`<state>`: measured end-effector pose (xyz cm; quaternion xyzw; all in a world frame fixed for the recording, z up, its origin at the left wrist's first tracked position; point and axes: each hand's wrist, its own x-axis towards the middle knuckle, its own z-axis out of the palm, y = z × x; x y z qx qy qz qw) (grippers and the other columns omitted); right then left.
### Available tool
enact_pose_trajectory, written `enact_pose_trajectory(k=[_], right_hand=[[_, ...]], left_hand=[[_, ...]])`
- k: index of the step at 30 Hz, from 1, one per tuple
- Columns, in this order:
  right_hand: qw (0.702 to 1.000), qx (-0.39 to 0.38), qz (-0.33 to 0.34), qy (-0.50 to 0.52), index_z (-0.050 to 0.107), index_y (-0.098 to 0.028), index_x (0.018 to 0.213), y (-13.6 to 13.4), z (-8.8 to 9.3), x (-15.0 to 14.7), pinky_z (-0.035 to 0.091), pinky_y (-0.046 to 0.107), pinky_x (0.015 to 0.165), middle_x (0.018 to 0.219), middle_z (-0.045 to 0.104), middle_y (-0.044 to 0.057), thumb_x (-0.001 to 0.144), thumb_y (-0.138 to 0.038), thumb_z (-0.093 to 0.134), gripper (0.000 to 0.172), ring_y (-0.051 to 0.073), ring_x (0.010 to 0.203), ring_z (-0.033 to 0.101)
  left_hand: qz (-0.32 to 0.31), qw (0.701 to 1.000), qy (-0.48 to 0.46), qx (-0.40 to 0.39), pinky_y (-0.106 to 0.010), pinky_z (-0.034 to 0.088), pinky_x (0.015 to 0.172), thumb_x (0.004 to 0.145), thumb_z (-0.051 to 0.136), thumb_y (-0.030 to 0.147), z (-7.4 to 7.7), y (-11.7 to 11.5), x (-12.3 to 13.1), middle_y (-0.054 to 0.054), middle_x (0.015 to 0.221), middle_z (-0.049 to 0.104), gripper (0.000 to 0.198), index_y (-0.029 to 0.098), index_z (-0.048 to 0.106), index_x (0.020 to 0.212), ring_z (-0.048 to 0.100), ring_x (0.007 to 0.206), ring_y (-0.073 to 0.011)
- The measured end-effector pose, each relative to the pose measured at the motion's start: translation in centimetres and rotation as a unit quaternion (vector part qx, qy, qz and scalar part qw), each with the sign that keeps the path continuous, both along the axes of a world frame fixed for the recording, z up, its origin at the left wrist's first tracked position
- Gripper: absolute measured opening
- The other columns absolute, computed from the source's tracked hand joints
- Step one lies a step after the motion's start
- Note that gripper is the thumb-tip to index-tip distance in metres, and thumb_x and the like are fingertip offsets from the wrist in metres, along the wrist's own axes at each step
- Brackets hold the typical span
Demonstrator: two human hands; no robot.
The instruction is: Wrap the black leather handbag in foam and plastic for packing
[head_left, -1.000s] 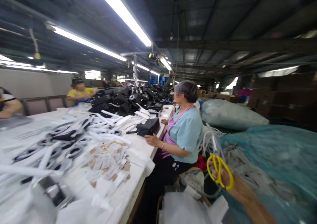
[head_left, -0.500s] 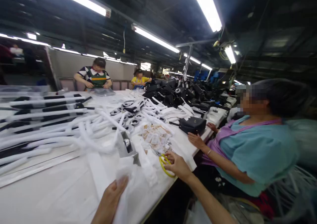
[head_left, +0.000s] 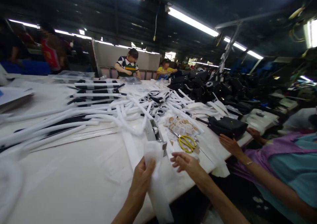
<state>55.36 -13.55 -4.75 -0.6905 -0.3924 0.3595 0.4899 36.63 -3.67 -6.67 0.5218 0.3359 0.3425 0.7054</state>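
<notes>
My left hand (head_left: 141,176) is closed around a white foam strip (head_left: 158,197), which hangs down toward the table's front edge. My right hand (head_left: 189,166) is empty, its fingers apart and slightly bent, just to the right of the strip. Beyond that hand lies a pair of yellow-handled scissors (head_left: 187,143), not touched by it, the blades pointing away to the left. A grey metal tape dispenser (head_left: 156,134) stands just past my left hand. Small paper tags in clear wrapping (head_left: 182,126) are heaped behind the scissors.
Long white foam rolls (head_left: 81,110) and black pieces spread over the white table (head_left: 74,181). At right, a co-worker's hands touch a black bag (head_left: 226,126). Black bags (head_left: 198,85) are piled behind. Other people work along the far side.
My right hand has let go of the scissors and moved off them toward the foam strip. My left hand still holds the strip. The view has swung left.
</notes>
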Motion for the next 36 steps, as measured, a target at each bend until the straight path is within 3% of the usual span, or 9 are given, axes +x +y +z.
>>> enact_pose_trajectory(k=[3, 6, 9, 14, 19, 23, 26, 29, 36], right_hand=[[0.973, 0.039, 0.07, 0.214, 0.067, -0.017, 0.111, -1.6, -0.9, -6.4, 0.051, 0.04, 0.088, 0.108, 0.071, 0.011, 0.077, -0.062, 0.067, 0.056, 0.028, 0.104, 0.064], [0.938, 0.087, -0.048, 0.332, 0.07, -0.019, 0.1, -1.9, -2.2, -10.7, 0.048, 0.04, 0.096, 0.103, 0.072, 0.007, 0.073, -0.054, 0.075, 0.045, 0.027, 0.105, 0.063], [0.915, 0.108, -0.14, 0.364, 0.071, -0.021, 0.092, -1.5, -2.9, -12.0, 0.047, 0.041, 0.101, 0.104, 0.072, 0.007, 0.065, -0.053, 0.081, 0.043, 0.029, 0.112, 0.061], [0.925, 0.134, -0.158, 0.318, 0.069, -0.022, 0.099, 0.0, -1.6, -11.9, 0.047, 0.039, 0.103, 0.113, 0.071, 0.005, 0.071, -0.05, 0.076, 0.04, 0.027, 0.118, 0.059], [0.941, 0.136, -0.198, 0.237, 0.066, -0.019, 0.09, 3.1, -0.2, -11.7, 0.058, 0.033, 0.07, 0.089, 0.074, 0.005, 0.07, -0.055, 0.076, 0.042, 0.024, 0.084, 0.069], [0.953, 0.176, -0.197, 0.145, 0.059, -0.019, 0.076, 5.4, 1.9, -10.0, 0.04, 0.022, 0.039, 0.062, 0.064, -0.002, 0.074, -0.057, 0.072, 0.04, 0.01, 0.044, 0.051], [0.944, 0.235, -0.194, 0.128, 0.055, -0.019, 0.075, 5.9, 4.8, -8.0, 0.028, 0.017, 0.034, 0.061, 0.06, -0.005, 0.073, -0.052, 0.076, 0.039, 0.004, 0.038, 0.039], [0.938, 0.251, -0.201, 0.133, 0.053, -0.018, 0.075, 5.1, 7.8, -5.8, 0.024, 0.016, 0.034, 0.061, 0.058, -0.005, 0.073, -0.049, 0.077, 0.039, 0.002, 0.037, 0.034], [0.948, 0.205, -0.242, 0.019, 0.056, -0.018, 0.067, 1.7, 10.2, -1.3, 0.021, 0.019, 0.032, 0.041, 0.042, -0.007, 0.071, -0.056, 0.075, 0.043, 0.006, 0.034, 0.034]], left_hand=[[-0.052, 0.987, 0.031, 0.146, -0.029, 0.053, 0.079, 0.088, 0.057, 0.038, 0.1, -1.3, -0.3, -0.005, 0.095, 0.074, 0.033, 0.016, 0.065, 0.11, 0.068, 0.088, -0.0223], [-0.105, 0.948, 0.071, 0.293, -0.028, 0.054, 0.083, 0.091, 0.046, 0.023, -0.7, -2.6, -0.8, -0.006, 0.111, 0.072, 0.042, 0.023, 0.053, 0.132, 0.07, 0.094, -0.02], [-0.112, 0.899, 0.155, 0.395, -0.029, 0.057, 0.073, 0.093, 0.041, 0.021, -1.8, -3.4, -1.5, -0.01, 0.103, 0.075, 0.049, 0.021, 0.043, 0.142, 0.073, 0.083, -0.0223], [-0.085, 0.88, 0.188, 0.429, -0.035, 0.059, 0.077, 0.089, 0.052, 0.019, -3.2, -3.8, -2.6, -0.017, 0.115, 0.071, 0.064, 0.013, 0.03, 0.149, 0.073, 0.09, -0.0284], [-0.06, 0.906, 0.114, 0.402, -0.032, 0.054, 0.094, 0.092, 0.046, 0.018, -4.6, -4.3, -3.6, -0.016, 0.147, 0.044, 0.07, 0.02, 0.014, 0.154, 0.062, 0.118, -0.0252], [-0.1, 0.918, 0.142, 0.356, -0.025, 0.058, 0.075, 0.091, 0.042, 0.013, -5.4, -4.5, -4.5, -0.015, 0.118, 0.07, 0.07, 0.02, 0.012, 0.154, 0.073, 0.09, -0.0214], [-0.137, 0.894, 0.156, 0.398, -0.023, 0.058, 0.063, 0.09, 0.043, 0.013, -5.5, -4.2, -5.2, -0.008, 0.09, 0.077, 0.062, 0.019, 0.028, 0.15, 0.074, 0.073, -0.0205], [-0.155, 0.834, 0.157, 0.506, -0.026, 0.059, 0.064, 0.088, 0.049, 0.016, -5.0, -3.1, -6.3, -0.006, 0.087, 0.077, 0.04, 0.021, 0.057, 0.127, 0.074, 0.074, -0.0229], [0.032, 0.841, 0.184, 0.507, -0.021, 0.057, 0.078, 0.097, 0.047, 0.028, -2.7, 1.0, -8.3, -0.004, 0.098, 0.074, 0.023, 0.022, 0.062, 0.112, 0.071, 0.089, -0.0155]])
